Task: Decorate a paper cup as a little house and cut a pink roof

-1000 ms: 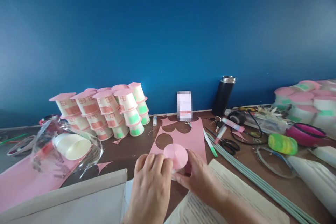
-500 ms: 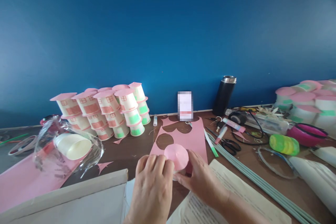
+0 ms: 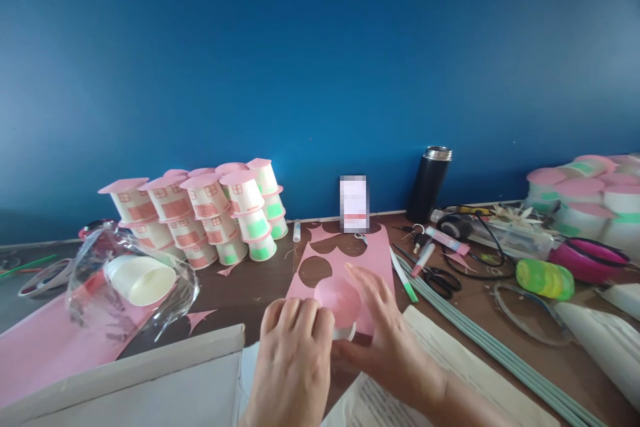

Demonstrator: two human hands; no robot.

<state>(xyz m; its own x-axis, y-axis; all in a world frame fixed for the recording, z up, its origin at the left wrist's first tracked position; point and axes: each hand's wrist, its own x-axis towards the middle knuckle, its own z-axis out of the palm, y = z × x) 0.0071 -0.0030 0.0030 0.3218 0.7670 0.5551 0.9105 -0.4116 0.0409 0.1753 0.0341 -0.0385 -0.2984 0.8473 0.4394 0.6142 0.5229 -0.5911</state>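
A white paper cup (image 3: 345, 333) with a round pink paper disc (image 3: 340, 299) on top is between my hands, near the front of the table. My left hand (image 3: 297, 350) grips its left side, fingers curled and knuckles up; the fingertips and much of the cup are hidden behind it. To the right, my right hand (image 3: 387, 340) is spread, its fingers raised beside the disc and its thumb close to the cup's lower edge. Whether that thumb touches the cup I cannot tell. Behind lies a pink paper sheet (image 3: 367, 267) with round holes cut out.
Stacked cups (image 3: 243, 193) with pink discs stand at the left back, more cups (image 3: 580, 190) at the far right. A black bottle (image 3: 429, 187), scissors (image 3: 443, 282), grey-green sticks (image 3: 495, 337), a printed page (image 3: 440, 360), a white box (image 3: 165, 380) and bagged cups (image 3: 143, 280) surround the hands.
My right hand has loosened from the cup, its fingers lifting and spreading, so the cup's white side now shows. My left hand stays on the cup in nearly the same place.
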